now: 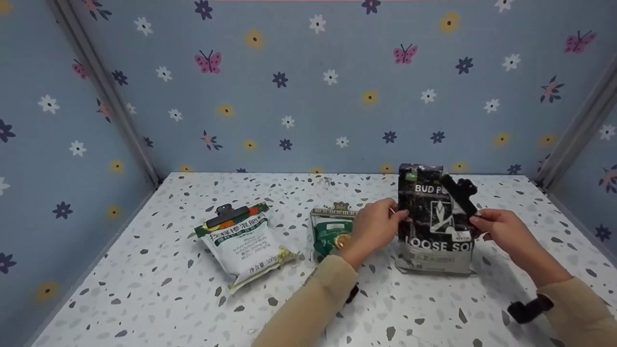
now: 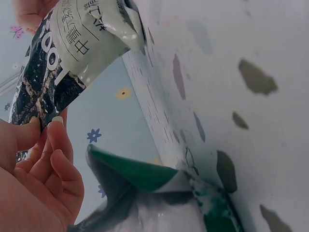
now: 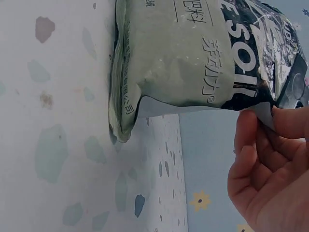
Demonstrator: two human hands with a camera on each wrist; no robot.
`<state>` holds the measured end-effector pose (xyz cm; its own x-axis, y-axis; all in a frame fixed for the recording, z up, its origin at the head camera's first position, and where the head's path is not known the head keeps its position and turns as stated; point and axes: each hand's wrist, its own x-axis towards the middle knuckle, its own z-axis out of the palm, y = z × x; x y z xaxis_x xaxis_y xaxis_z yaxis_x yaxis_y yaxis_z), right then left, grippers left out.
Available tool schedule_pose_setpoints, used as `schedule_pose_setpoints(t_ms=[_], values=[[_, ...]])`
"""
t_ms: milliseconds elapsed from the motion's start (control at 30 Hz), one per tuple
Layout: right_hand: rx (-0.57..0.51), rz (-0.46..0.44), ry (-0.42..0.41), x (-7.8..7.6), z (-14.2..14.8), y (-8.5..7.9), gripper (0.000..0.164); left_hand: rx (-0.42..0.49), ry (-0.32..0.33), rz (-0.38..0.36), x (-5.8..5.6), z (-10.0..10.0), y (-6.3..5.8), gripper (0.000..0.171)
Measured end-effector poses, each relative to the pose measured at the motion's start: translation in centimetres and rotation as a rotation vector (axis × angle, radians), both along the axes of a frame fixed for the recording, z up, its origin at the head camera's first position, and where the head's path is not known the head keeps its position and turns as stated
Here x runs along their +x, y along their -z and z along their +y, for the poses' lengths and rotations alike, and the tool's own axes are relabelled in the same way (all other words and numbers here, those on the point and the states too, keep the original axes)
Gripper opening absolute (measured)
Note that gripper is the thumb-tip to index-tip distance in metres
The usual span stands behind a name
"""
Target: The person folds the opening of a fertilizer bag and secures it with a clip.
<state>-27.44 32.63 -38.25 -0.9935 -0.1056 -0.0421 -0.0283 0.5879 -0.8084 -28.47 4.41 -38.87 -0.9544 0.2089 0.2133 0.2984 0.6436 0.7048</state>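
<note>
A black and pale green soil bag (image 1: 424,212), printed LOOSE SOI, stands upright on the table. A black bulldog clip (image 1: 460,193) sits slanted across its folded upper right corner. My left hand (image 1: 378,224) pinches the bag's left edge between thumb and fingers, which the left wrist view shows up close. On the other side my right hand (image 1: 503,231) pinches the right edge, just below the clip's lower end. In the right wrist view a flap of the bag is between the thumb and forefinger of the right hand (image 3: 270,164).
Left of the soil bag lies a green pouch (image 1: 330,236) with a gold clip (image 1: 340,207), partly hidden by my left hand. Farther left is a white fertilizer bag (image 1: 250,248) with a dark clip (image 1: 226,214). Flower-patterned panels (image 1: 308,96) enclose the speckled table (image 1: 193,313).
</note>
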Motion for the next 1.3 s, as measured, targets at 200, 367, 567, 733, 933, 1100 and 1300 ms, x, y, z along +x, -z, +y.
schedule_pose_setpoints(t_ms=[200, 367, 567, 733, 933, 1100, 1300], values=[[-0.002, -0.074, -0.008, -0.2, 0.4, 0.3, 0.027, 0.002, -0.035, -0.087, -0.1, 0.6, 0.6, 0.025], [0.002, -0.119, -0.026, -0.4, 0.6, 1.0, 0.023, -0.045, -0.106, -0.121, -0.2, 1.0, 0.9, 0.030], [0.002, -0.149, -0.051, -0.3, 0.9, 1.5, 0.020, -0.129, -0.133, -0.142, -0.3, 1.6, 1.1, 0.035], [0.009, -0.186, -0.033, -0.4, 1.2, 2.0, 0.020, -0.179, -0.120, -0.161, -0.3, 1.9, 1.2, 0.033], [0.011, -0.240, 0.012, -0.6, 1.3, 2.6, 0.030, -0.148, -0.103, -0.262, 0.0, 2.1, 1.3, 0.031], [0.005, -0.264, 0.021, -0.6, 1.3, 2.9, 0.047, -0.136, -0.076, -0.325, 0.3, 2.2, 1.1, 0.038], [0.012, -0.266, 0.022, -0.5, 1.3, 2.7, 0.057, -0.159, -0.012, -0.370, 0.7, 2.1, 1.0, 0.043]])
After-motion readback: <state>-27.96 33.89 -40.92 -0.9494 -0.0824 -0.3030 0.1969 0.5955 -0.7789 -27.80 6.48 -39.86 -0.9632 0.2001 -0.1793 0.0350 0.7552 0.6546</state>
